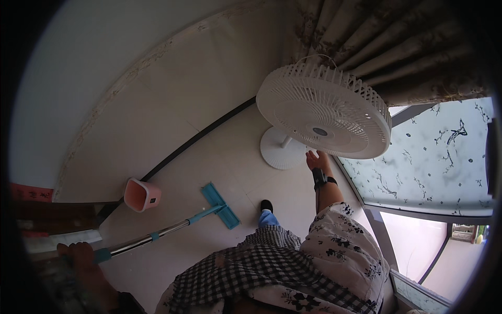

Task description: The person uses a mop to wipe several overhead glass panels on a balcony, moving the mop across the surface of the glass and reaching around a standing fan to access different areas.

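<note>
At the lower left, my left hand (80,257) grips the handle of a flat mop, whose metal pole (168,230) slants down to a teal mop head (220,206) on the pale floor. My right hand (319,161) reaches forward beside the lower rim of a white pedestal fan (327,106). Its fingers look apart, with nothing seen in them. The rim may cover the fingertips, and I cannot tell whether they touch the fan. The fan's round base (276,151) stands on the floor to the left of this hand.
A pink waste bin (142,195) stands near the dark baseboard (200,135) at left. Patterned curtains (376,51) hang behind the fan. Frosted glass with a branch design (419,168) is at the right. My shoe (266,205) shows on the floor (243,168).
</note>
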`<control>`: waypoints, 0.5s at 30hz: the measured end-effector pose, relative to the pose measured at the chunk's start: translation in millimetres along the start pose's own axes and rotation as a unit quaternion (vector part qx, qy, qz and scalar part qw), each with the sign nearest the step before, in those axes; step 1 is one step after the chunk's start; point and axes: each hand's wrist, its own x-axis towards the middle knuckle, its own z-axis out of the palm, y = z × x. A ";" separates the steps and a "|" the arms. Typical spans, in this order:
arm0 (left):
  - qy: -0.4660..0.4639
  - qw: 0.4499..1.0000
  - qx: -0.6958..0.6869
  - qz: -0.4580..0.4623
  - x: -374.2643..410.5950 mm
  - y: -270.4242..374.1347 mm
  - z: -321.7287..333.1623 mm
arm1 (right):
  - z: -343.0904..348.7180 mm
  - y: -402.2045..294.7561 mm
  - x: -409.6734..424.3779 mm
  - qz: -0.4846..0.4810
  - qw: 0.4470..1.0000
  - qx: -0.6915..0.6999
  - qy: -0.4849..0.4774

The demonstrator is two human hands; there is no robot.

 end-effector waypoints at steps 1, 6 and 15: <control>0.024 1.000 0.009 -0.013 4.0 0.8 7.1 | 0.5 -5.9 14.4 -0.001 1.000 0.019 0.002; -0.031 0.998 0.032 -0.035 0.1 -62.0 89.2 | 19.3 -48.6 123.7 -0.017 0.997 0.080 -0.011; -0.138 0.987 0.058 -0.054 -12.4 -268.3 387.6 | 49.6 -145.2 370.2 -0.029 0.979 0.192 -0.062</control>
